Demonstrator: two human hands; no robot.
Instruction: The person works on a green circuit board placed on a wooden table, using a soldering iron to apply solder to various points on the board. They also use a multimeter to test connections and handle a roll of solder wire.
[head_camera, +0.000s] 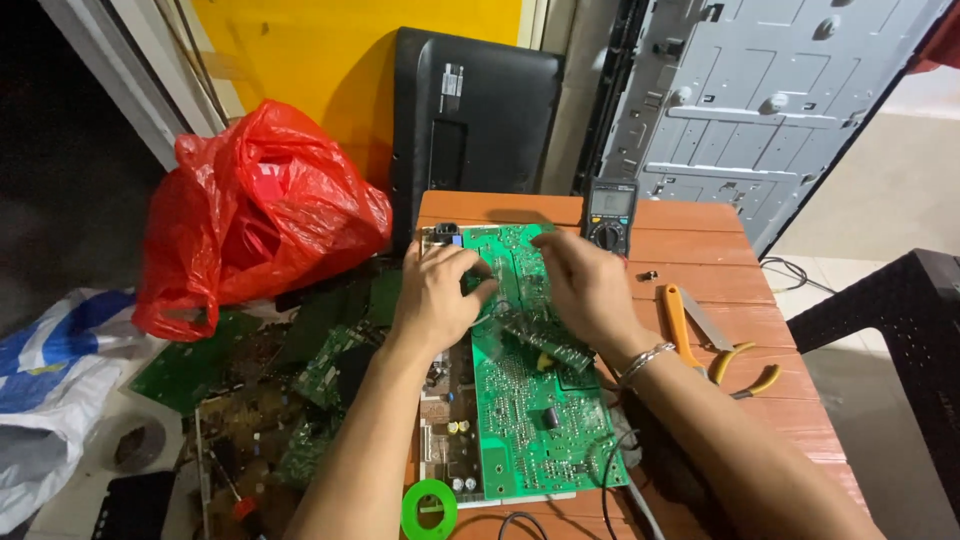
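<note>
- The green circuit board (520, 400) lies flat on the brown slatted table (700, 260), its long side running from near to far, solder side up.
- The left hand (435, 290) rests on the board's far left part, fingers curled down onto its surface; it presses or steadies rather than lifts, as far as I can judge.
- The right hand (585, 285) sits on the far right part, fingers bent over a small dark module (545, 340) that lies on the board; whether it pinches anything I cannot tell.
- By my reading the work is mid-way: the board is out of any housing and laid open, and the tools lie untouched.
- Right of the board lie yellow-handled pliers (745, 365) and an orange-handled cutter (680, 315); a multimeter (610, 215) stands at the far edge.
- A green tape roll (430, 508) sits at the near edge (partly cut off by the frame).
- On the floor to the left: a pile of other boards (290, 390), a red plastic bag (260, 215), and a blue-and-white sack (50, 380).
- Against the far wall lean a black monitor back cover (470, 110) and a grey metal panel (760, 100).
</note>
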